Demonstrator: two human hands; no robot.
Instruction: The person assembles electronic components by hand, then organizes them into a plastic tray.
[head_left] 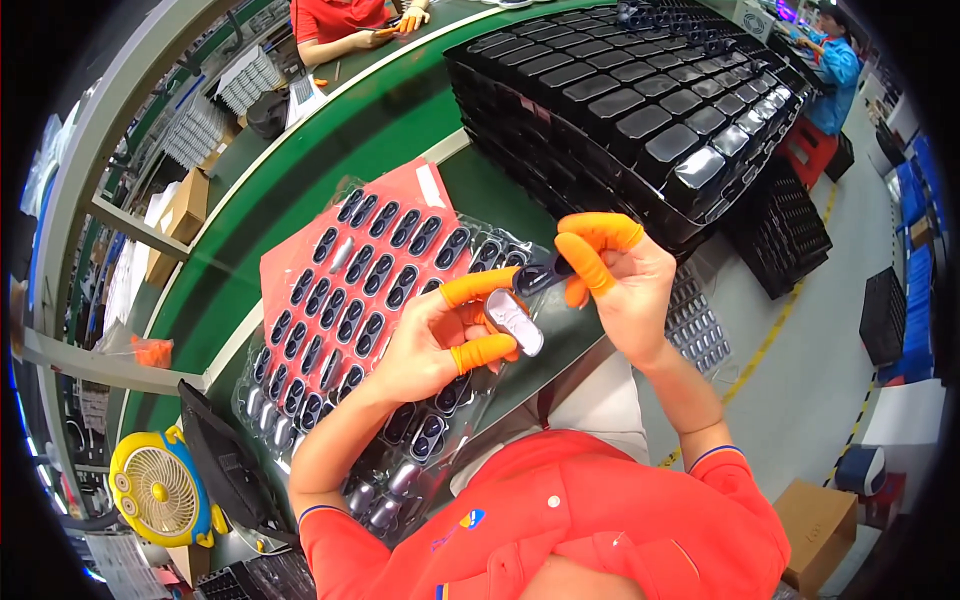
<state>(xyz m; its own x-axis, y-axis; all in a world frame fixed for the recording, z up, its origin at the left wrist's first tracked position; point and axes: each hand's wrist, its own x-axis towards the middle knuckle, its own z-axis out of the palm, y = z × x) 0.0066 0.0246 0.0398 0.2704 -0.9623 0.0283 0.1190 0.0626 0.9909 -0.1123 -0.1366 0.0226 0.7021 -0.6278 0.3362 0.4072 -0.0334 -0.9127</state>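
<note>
My left hand (430,340), with orange finger cots on, is closed round a small oval earbud-case shell (515,323), pale inside with a silvery rim. Beside its index fingertip is a dark glossy oval insert (533,279). My right hand (625,280), also in orange finger cots, pinches the insert's right end between thumb and fingers; that end is partly hidden. Below and left of my hands, a clear plastic tray (245,395) holds rows of dark oval inserts in silvery shells (402,287). A red sheet (285,262) lies under part of it.
A tall stack of black trays (610,110) stands at the far right of the green bench (350,150). A yellow fan (158,488) and black bag (225,460) are at left. Across the bench sits a person in red (335,25); another in blue (838,65) works farther right.
</note>
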